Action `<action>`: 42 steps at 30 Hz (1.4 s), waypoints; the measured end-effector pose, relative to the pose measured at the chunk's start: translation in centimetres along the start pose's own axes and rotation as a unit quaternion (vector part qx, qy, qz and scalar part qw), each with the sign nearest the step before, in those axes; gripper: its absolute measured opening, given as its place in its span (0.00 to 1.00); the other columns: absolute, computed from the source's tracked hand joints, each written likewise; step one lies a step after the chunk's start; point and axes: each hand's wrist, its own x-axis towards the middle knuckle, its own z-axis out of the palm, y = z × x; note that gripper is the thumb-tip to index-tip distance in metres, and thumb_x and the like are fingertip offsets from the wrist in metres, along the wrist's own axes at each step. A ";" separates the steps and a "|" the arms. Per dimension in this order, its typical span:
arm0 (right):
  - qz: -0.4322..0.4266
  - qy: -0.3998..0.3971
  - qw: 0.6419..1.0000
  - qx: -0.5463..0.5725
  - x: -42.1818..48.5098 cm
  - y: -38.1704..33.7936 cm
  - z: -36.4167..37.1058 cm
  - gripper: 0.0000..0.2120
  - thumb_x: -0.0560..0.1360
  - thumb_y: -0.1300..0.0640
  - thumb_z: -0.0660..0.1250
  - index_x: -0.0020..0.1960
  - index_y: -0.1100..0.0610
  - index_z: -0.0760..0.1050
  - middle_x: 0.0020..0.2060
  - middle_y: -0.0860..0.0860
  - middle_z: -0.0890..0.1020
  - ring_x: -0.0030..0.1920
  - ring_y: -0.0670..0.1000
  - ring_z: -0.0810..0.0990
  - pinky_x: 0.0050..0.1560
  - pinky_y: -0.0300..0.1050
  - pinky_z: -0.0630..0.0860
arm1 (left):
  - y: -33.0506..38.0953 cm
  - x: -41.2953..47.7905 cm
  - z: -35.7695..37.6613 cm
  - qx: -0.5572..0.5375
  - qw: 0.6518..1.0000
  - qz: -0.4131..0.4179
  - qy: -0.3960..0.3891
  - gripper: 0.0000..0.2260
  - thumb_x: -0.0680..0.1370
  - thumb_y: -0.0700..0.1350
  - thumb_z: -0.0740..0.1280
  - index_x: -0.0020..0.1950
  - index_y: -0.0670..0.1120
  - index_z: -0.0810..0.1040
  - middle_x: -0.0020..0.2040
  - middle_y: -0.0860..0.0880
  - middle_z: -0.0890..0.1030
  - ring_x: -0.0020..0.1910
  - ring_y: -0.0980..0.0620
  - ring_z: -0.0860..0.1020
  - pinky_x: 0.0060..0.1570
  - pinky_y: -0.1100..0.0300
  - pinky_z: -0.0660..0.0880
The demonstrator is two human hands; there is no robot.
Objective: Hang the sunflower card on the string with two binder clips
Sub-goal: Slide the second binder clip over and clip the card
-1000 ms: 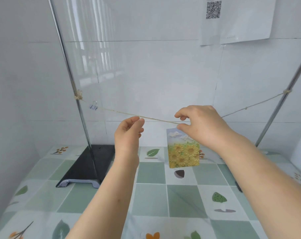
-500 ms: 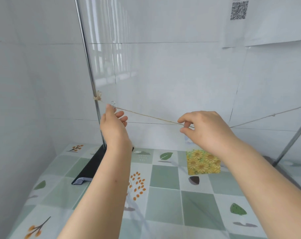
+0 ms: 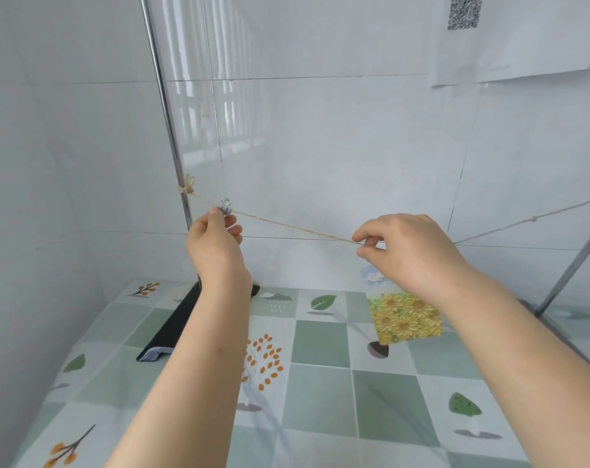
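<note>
A thin twine string (image 3: 287, 226) sags between two metal poles. The sunflower card (image 3: 405, 315) hangs below my right hand (image 3: 408, 251), its top hidden behind the hand. My right thumb and forefinger pinch the string and the card's top edge; whether a clip sits there is hidden. A small silver-blue binder clip (image 3: 225, 207) sits on the string near the left pole (image 3: 167, 130). My left hand (image 3: 216, 238) pinches that clip from below with thumb and fingers.
The left pole stands on a black base (image 3: 172, 329) on a table with a green checked cloth (image 3: 320, 393). The right pole (image 3: 570, 268) slants up at the right edge. White tiled walls close the back and left; a paper sheet with a QR code (image 3: 464, 11) hangs high.
My left hand has moved left along the string and taken hold of the binder clip near the pole. My right hand stays at the card's top. The view has swung left.
</note>
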 end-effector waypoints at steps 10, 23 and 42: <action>0.017 -0.004 1.000 0.013 -0.3 0.6 -0.5 0.09 0.74 0.52 0.65 0.53 0.49 0.80 0.47 0.47 0.84 0.50 0.52 0.79 0.54 0.47 0.71 | -1.5 -3.1 0.9 0.025 0.998 -0.016 -0.052 0.10 0.81 0.43 0.61 0.44 0.48 0.79 0.43 0.51 0.81 0.41 0.54 0.76 0.45 0.64 0.75; 0.002 0.055 0.998 -0.001 -0.4 1.3 -1.7 0.08 0.74 0.50 0.66 0.52 0.48 0.80 0.48 0.45 0.84 0.49 0.49 0.76 0.66 0.48 0.62 | -4.4 -7.6 2.5 0.068 0.987 -0.024 -0.142 0.09 0.80 0.44 0.65 0.43 0.49 0.83 0.41 0.55 0.83 0.39 0.57 0.77 0.43 0.65 0.75; 0.007 0.025 0.999 -0.041 0.5 1.7 -0.2 0.15 0.72 0.41 0.65 0.55 0.46 0.79 0.53 0.45 0.82 0.60 0.49 0.74 0.74 0.56 0.49 | -6.2 -10.2 3.4 0.078 0.964 -0.017 -0.255 0.08 0.79 0.41 0.67 0.45 0.51 0.85 0.37 0.59 0.85 0.34 0.72 0.78 0.39 0.78 0.73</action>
